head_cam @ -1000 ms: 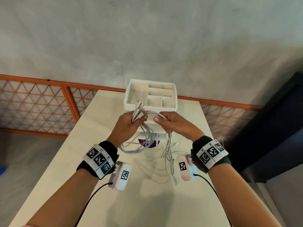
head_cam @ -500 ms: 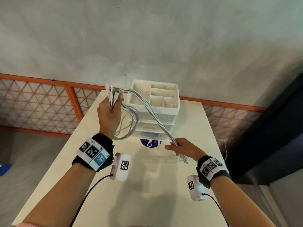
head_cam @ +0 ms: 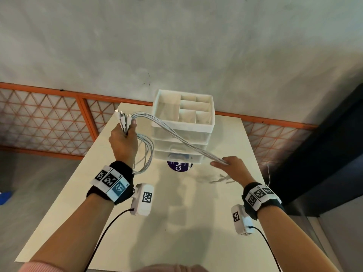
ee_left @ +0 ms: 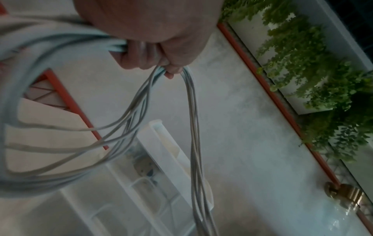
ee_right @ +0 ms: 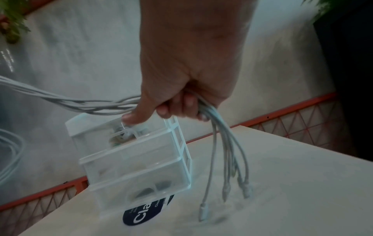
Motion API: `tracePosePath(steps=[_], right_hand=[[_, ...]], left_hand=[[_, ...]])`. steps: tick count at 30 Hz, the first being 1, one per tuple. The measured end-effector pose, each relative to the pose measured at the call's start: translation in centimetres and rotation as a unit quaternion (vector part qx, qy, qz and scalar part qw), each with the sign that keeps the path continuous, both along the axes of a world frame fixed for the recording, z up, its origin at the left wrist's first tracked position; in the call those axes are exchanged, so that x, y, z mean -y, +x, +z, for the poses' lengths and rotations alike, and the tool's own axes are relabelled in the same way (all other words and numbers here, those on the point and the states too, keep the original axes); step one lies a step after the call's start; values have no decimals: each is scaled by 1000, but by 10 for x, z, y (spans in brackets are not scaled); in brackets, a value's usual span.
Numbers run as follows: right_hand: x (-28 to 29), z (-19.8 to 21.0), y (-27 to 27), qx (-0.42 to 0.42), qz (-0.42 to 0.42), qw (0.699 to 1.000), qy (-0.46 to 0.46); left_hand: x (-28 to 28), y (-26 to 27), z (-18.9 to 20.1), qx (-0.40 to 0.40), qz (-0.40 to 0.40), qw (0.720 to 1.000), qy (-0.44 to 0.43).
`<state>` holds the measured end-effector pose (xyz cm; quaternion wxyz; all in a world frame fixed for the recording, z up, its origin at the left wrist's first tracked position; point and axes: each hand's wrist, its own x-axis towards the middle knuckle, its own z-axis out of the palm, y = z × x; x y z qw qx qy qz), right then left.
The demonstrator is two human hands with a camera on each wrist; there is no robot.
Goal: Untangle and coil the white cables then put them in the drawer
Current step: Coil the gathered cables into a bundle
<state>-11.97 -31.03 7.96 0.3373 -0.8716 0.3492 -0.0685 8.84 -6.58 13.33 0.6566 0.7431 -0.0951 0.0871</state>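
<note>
We see the white cables [head_cam: 172, 134] as a bundle of thin, smooth, round cords held in the air above the table [head_cam: 176, 222], stretched in a shallow sagging line from one hand to the other in front of the drawer unit [head_cam: 182, 138]. The left hand [head_cam: 123, 142] is raised, its fingers curled tight round one end of the bundle, so that the small metal-tipped plugs stick up above the fist and loose loops hang below it beside the wrist. The right hand [head_cam: 233, 165] sits lower and nearer the table, fingers and thumb closed round the bundle close to its other end; in the right wrist view the short free tails droop from that grip [ee_right: 181, 89] and end in slim white plugs just above the tabletop. The drawer unit is a boxy stack of clear plastic drawers with white frames and an open white tray of square compartments on top. A round dark sticker [head_cam: 179, 166] with white letters lies flat on the pale, matt table at the unit's foot. Behind stand a rough grey wall [head_cam: 176, 46] and an orange lattice fence [head_cam: 45, 118]
</note>
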Motion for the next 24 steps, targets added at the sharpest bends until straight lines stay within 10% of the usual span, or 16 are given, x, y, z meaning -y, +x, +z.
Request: tracePosePath(steps=[5,11,18,24], right_hand=[[14,-2,-2,1,-43,993,-106],[1,-12,-6,-346,86,934,-6],[-55,61,46,-86,173,979,59],[-119,81,78,-76,361,914,171]], left_hand=[[-2,-5,6,38,-57,996,61],[-5,-13,1,-30,-314,923,220],[6,-33,17,-115,-375,918,59],[20,-50,39,-96,-404,909,-42]])
